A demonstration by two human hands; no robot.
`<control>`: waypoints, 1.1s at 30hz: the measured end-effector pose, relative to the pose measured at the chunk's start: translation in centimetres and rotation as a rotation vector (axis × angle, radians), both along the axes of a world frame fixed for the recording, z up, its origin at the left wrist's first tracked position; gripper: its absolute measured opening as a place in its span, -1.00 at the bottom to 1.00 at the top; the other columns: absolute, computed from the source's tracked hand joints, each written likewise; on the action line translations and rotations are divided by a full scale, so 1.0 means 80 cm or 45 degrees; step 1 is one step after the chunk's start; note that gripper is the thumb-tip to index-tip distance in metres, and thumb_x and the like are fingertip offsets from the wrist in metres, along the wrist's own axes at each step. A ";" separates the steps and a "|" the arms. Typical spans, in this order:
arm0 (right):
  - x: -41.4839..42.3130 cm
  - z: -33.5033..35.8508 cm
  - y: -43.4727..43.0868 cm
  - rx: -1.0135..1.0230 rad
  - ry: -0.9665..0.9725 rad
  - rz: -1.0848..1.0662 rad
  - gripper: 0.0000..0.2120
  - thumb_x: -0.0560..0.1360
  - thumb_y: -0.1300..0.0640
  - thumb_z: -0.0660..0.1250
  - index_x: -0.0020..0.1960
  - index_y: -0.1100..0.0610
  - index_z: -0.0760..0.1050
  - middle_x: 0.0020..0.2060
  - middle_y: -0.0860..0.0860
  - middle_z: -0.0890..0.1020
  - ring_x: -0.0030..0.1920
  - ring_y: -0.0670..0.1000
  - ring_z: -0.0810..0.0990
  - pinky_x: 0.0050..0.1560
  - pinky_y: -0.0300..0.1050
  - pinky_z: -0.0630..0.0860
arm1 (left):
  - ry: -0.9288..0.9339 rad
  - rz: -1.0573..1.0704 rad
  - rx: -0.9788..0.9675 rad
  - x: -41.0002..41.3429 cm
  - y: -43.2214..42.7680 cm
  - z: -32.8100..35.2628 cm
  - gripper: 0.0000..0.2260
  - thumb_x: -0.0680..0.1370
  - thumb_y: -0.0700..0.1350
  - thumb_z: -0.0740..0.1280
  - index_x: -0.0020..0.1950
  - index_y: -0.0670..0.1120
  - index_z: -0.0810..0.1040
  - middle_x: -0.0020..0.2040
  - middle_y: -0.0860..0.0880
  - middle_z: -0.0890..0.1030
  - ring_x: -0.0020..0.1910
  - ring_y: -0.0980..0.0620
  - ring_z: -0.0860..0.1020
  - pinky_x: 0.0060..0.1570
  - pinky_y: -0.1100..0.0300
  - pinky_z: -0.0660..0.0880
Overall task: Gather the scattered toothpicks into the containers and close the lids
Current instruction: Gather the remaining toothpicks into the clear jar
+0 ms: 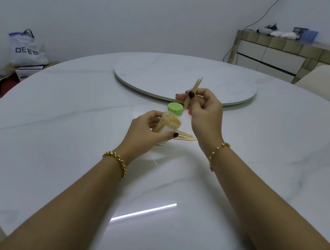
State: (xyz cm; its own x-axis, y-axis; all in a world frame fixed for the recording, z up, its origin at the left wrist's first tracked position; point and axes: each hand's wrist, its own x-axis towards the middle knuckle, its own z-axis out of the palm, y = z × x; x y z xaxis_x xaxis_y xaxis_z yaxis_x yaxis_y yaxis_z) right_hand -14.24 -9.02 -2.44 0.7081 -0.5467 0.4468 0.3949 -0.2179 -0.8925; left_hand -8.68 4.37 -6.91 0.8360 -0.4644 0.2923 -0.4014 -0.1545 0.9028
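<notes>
Gripping a clear plastic container (167, 125), open-topped and crammed with pale wooden toothpicks, in the curled fingers of the left hand (144, 131), tilting it low over the round white marble table (63, 131). Pinching a small bundle of toothpicks (196, 86) between thumb and fingertips of the right hand (202, 113), holding it raised beyond the open container. Working beside a loose heap of thin wooden toothpicks (185, 136) lying on the tabletop just right of the container, and in front of a green-lidded container (175, 108) standing closed near the raised round turntable (156, 75).

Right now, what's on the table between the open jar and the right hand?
Loose toothpicks lie on the table between the open jar and right hand, head view.
</notes>
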 end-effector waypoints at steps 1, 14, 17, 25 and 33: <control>-0.001 -0.001 0.006 0.027 0.010 0.044 -0.88 0.60 0.25 0.20 -0.07 0.17 0.48 -0.15 0.05 0.71 -0.08 -0.06 0.68 -0.08 -0.22 0.56 | -0.001 -0.004 -0.008 -0.001 -0.001 0.000 -0.58 0.32 -0.06 0.58 0.12 -0.04 0.56 0.00 0.02 0.65 0.01 0.14 0.61 -0.15 0.38 0.54; -0.005 -0.028 0.014 -0.192 0.036 0.086 -0.70 0.64 0.26 0.07 0.30 0.16 0.45 0.16 0.04 0.60 0.19 -0.16 0.54 0.11 -0.31 0.49 | -0.022 -0.014 -0.014 -0.002 -0.001 0.003 -0.60 0.33 -0.10 0.57 0.11 -0.04 0.57 -0.03 0.03 0.66 -0.02 0.15 0.62 -0.08 0.29 0.58; -0.007 -0.038 0.015 -0.459 0.157 0.136 -0.62 0.63 0.08 0.05 0.37 0.15 0.42 0.22 0.03 0.57 0.23 -0.08 0.52 0.25 -0.14 0.46 | -0.037 -0.029 -0.011 -0.005 -0.001 0.004 -0.61 0.34 -0.11 0.56 0.12 -0.06 0.56 -0.03 0.04 0.65 -0.03 0.16 0.61 -0.15 0.40 0.53; -0.021 -0.037 -0.001 -0.539 0.250 0.177 -0.62 0.66 0.04 0.04 0.40 0.11 0.40 0.22 -0.03 0.55 0.19 -0.21 0.51 0.23 -0.22 0.45 | 0.001 -0.063 -0.038 -0.008 -0.003 0.004 -0.63 0.34 -0.11 0.57 0.09 -0.03 0.57 -0.03 0.03 0.66 -0.02 0.13 0.62 -0.19 0.40 0.53; -0.068 -0.050 -0.086 -0.767 0.571 0.036 -0.76 0.60 0.19 0.21 0.18 0.05 0.58 0.09 -0.09 0.61 0.16 -0.10 0.53 0.05 -0.53 0.30 | 0.009 -0.096 0.001 -0.012 -0.006 0.007 -0.57 0.33 -0.05 0.57 0.15 -0.01 0.55 0.04 0.05 0.63 0.03 0.14 0.59 -0.28 0.48 0.48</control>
